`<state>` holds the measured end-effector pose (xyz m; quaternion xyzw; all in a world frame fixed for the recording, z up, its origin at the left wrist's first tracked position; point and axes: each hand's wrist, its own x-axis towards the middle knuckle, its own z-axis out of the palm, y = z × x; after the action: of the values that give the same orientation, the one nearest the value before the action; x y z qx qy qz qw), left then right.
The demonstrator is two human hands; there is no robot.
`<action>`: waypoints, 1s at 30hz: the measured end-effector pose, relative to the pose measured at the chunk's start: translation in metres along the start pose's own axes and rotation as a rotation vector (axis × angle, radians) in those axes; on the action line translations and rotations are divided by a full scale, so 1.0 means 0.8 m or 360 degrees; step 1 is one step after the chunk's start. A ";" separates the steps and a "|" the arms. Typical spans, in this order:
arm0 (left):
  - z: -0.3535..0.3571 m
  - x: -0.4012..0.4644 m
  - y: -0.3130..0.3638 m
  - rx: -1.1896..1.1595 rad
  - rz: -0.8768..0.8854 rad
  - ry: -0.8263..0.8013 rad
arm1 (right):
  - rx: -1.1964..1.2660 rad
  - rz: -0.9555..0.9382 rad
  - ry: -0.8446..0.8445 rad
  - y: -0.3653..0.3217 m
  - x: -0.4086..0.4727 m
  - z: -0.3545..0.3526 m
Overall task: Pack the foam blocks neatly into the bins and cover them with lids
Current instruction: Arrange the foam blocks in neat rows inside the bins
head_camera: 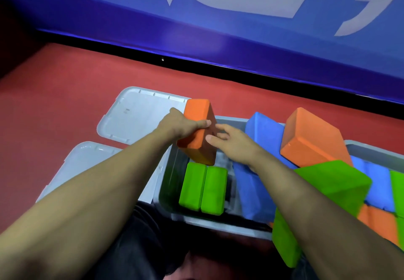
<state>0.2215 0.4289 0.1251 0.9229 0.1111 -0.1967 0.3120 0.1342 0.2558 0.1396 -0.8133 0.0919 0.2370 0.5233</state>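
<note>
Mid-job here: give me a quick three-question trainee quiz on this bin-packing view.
1. True or false: both lids lie off the bins.
2. Which hand holds the orange block above the left bin?
A. left B. right
3. What colour are the two blocks packed side by side in that bin?

Key: 1 true. 2 A: the left hand grips it; the right hand has its fingers straight beside it. 3 green.

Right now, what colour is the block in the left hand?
Orange, gripped by the left hand; head view.
</note>
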 end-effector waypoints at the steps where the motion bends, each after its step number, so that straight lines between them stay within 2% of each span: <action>1: 0.003 -0.002 0.001 0.0007 0.0001 -0.0015 | 0.0179 0.0040 -0.0018 -0.001 0.002 0.004; 4: 0.012 -0.003 0.006 -0.0038 0.0029 -0.0033 | 0.0421 0.0117 0.0019 0.006 0.014 0.013; 9: 0.026 -0.004 0.010 -0.0127 0.0148 -0.0106 | 0.0496 0.0140 0.0236 0.031 0.030 0.028; 13: 0.028 -0.002 0.002 -0.0309 0.0116 -0.0267 | 0.0501 0.0161 0.0296 0.041 0.036 0.035; 23: 0.044 0.025 -0.033 -0.0330 0.0077 -0.0241 | 0.0376 0.0220 0.0325 0.054 0.079 0.067; 30: 0.076 0.059 -0.084 -0.0254 -0.0088 -0.0311 | 0.0360 0.0313 0.0377 0.150 0.176 0.134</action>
<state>0.2239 0.4475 0.0250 0.8682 0.1209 -0.2846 0.3881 0.1780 0.3129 -0.0618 -0.7587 0.2580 0.1778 0.5712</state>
